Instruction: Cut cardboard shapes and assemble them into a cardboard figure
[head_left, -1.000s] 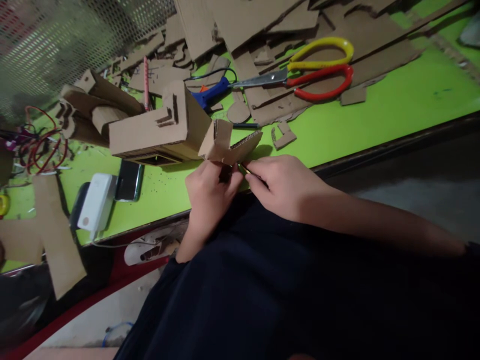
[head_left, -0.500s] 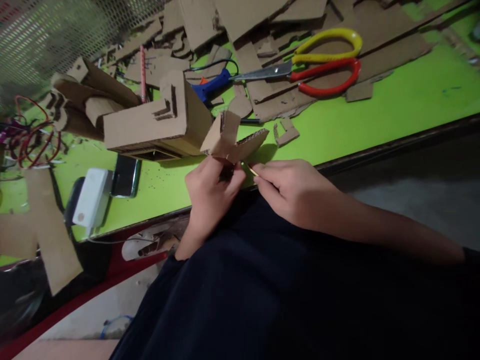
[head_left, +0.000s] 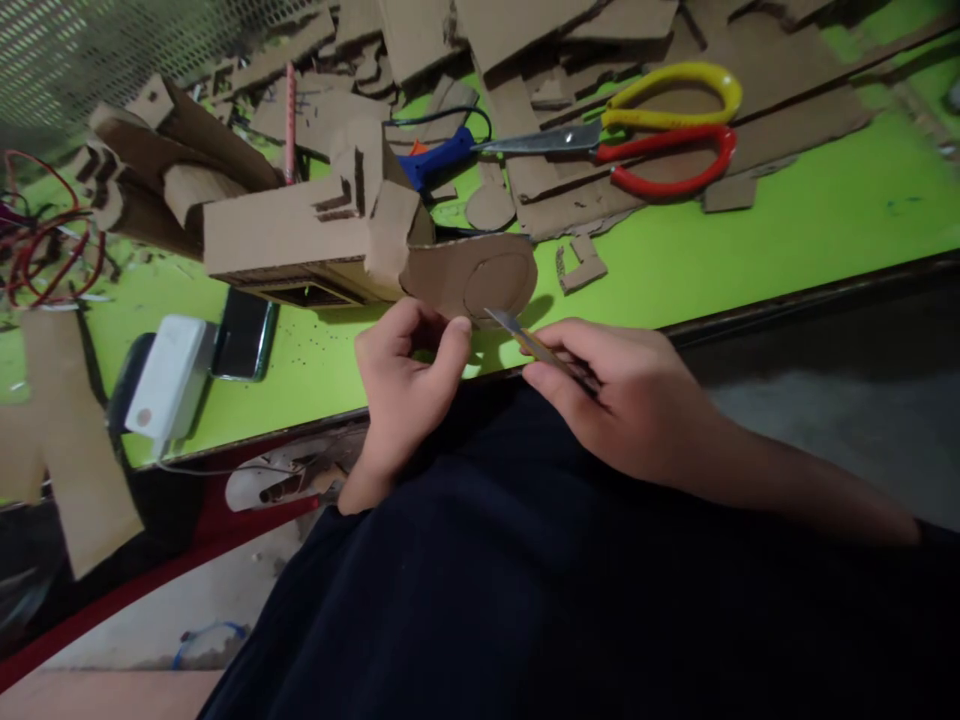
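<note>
My left hand [head_left: 412, 375] holds a bent cardboard piece [head_left: 450, 275] by its lower edge, thumb up and fingers partly hidden behind it. The piece's rounded face, marked with a circle outline, faces me. My right hand [head_left: 615, 390] is closed around a thin craft knife [head_left: 536, 347]. Its blade points up and left, close to the lower edge of the circle; whether it touches is unclear. Just left of the piece stands a cardboard box form [head_left: 289, 235] with a rectangular opening in its lower side.
Scissors [head_left: 652, 135] with yellow and red handles lie on cardboard scraps, beside a blue glue gun [head_left: 442, 160]. A small cut scrap [head_left: 581, 265] sits right of the piece. At left are a phone [head_left: 244, 335], a white power bank [head_left: 171, 378] and red wires [head_left: 56, 250].
The cardboard piece has turned so its round face shows. My right hand has moved slightly right and down, with the knife blade now in plain view. The camera view has shifted a little.
</note>
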